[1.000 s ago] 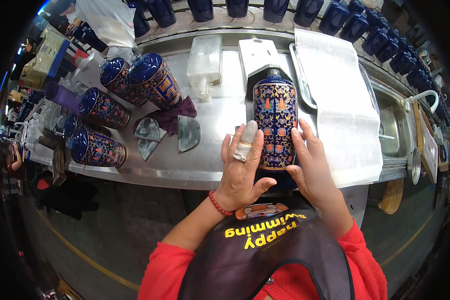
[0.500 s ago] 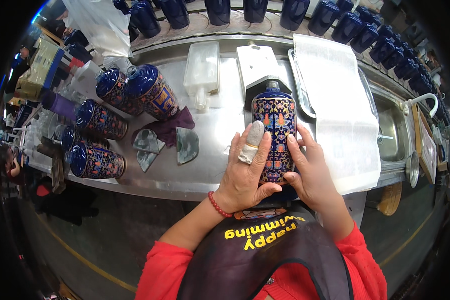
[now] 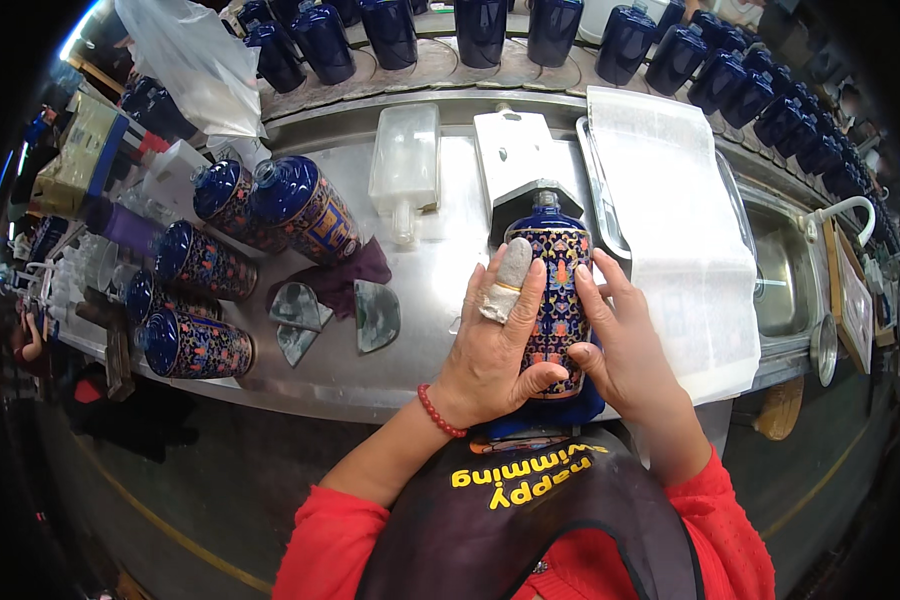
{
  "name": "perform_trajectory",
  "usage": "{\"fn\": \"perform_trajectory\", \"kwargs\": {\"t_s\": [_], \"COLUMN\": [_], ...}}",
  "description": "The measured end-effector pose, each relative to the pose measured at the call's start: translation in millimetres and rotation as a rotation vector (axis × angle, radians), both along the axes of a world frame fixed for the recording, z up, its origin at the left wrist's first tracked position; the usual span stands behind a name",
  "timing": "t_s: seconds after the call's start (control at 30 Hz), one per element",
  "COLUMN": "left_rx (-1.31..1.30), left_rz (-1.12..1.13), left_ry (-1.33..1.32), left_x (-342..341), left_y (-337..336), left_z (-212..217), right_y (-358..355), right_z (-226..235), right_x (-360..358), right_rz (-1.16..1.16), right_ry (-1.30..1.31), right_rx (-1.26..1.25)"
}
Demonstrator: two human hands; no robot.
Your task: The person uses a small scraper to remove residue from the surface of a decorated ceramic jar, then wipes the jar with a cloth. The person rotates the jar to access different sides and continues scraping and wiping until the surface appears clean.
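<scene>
A dark blue bottle with a colourful patterned wrap [image 3: 555, 285] lies on the steel worktable [image 3: 430, 290], neck pointing away from me. My left hand [image 3: 495, 345] presses flat on its left side, the middle finger bandaged in white tape and the thumb under the bottle's base. A red bead bracelet circles that wrist. My right hand [image 3: 620, 335] cups the right side, fingers spread over the pattern. A blue cloth [image 3: 545, 415] lies under the bottle's base, near the table's front edge.
Several patterned blue bottles [image 3: 300, 210] lie at the left. Rows of plain dark blue bottles [image 3: 490, 30] stand along the back. A clear plastic bottle [image 3: 405, 165], a white tray with white paper [image 3: 670, 230], grey film pieces [image 3: 375, 315], a purple cloth [image 3: 355, 275] and a sink [image 3: 780, 270] surround the work spot.
Both hands have slid a little along the bottle and pressed closer around it; the bottle stays in the same place on the table.
</scene>
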State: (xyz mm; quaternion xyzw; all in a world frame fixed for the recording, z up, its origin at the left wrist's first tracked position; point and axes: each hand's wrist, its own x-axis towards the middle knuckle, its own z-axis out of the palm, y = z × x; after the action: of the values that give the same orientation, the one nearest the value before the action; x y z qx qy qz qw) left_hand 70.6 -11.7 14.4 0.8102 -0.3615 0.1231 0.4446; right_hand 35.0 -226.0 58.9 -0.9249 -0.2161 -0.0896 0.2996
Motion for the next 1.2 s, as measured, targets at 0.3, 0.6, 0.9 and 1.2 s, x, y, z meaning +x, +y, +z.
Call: {"fn": "perform_trajectory", "kwargs": {"t_s": [0.3, 0.6, 0.9, 1.2], "left_rx": [-0.038, 0.023, 0.040, 0.066], "left_rz": [0.000, 0.038, 0.032, 0.045], "left_ry": [0.059, 0.024, 0.042, 0.050], "left_x": [17.4, 15.8, 21.7, 19.8], "left_y": [-0.3, -7.2, -5.9, -8.8], "left_z": [6.2, 12.6, 13.4, 13.1], "right_y": [-0.3, 0.9, 1.6, 8.4], "right_z": [3.6, 4.9, 23.3, 26.2], "right_x": [3.7, 5.9, 27.9, 33.0], "right_rz": [-0.007, 0.000, -0.038, -0.069], "right_ry": [0.048, 0.014, -0.011, -0.038], "right_rx": [0.049, 0.028, -0.055, -0.086]}}
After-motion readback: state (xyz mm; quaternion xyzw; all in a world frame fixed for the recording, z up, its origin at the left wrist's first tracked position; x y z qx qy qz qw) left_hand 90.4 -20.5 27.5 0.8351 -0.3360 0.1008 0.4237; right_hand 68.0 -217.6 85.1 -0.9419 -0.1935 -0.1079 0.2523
